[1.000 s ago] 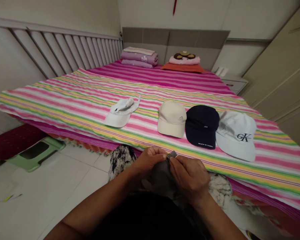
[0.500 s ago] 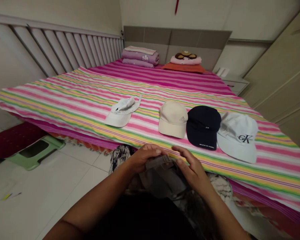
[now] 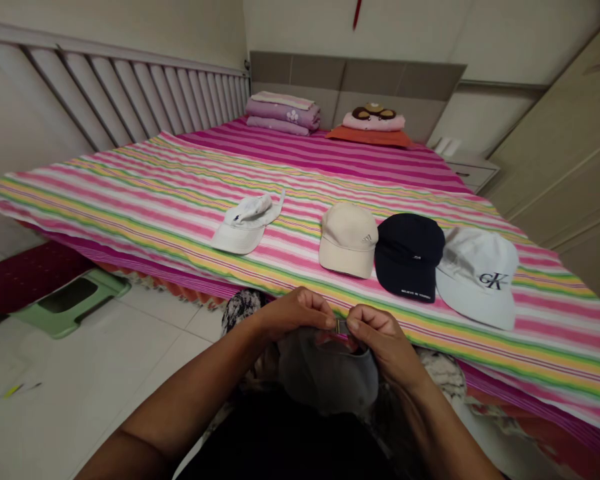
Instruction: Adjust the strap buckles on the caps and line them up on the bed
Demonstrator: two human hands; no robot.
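While both hands work low over the lap, the grey cap (image 3: 327, 373) hangs between them with its back strap uppermost. The left hand (image 3: 293, 315) pinches the strap on one side, and the right hand (image 3: 380, 337) is closed on the small metal buckle (image 3: 341, 327). Best to keep the strap taut and flat, I judge, so it slides evenly through the buckle without twisting. Beyond, on the striped bed (image 3: 145, 193), lie a white cap (image 3: 245, 223), a beige cap (image 3: 347, 239), a navy cap (image 3: 409, 255) and a lettered white cap (image 3: 477, 277).
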